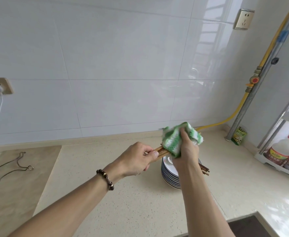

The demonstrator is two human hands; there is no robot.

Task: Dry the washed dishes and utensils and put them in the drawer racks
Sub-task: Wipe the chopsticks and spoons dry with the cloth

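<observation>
Both hands [159,156] hold chopsticks [161,152], right one's cloth [174,139] around them.

The green-and-white cloth [178,139] hides the chopsticks' [161,152] far ends. Below the cloth, the right forearm covers part of the plate stack [168,175]. Bottle labels are unreadable.

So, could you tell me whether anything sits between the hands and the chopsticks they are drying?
Only the green and white cloth, which the right hand wraps round the chopsticks. The left hand grips them bare. The drawer racks are out of view.
</observation>
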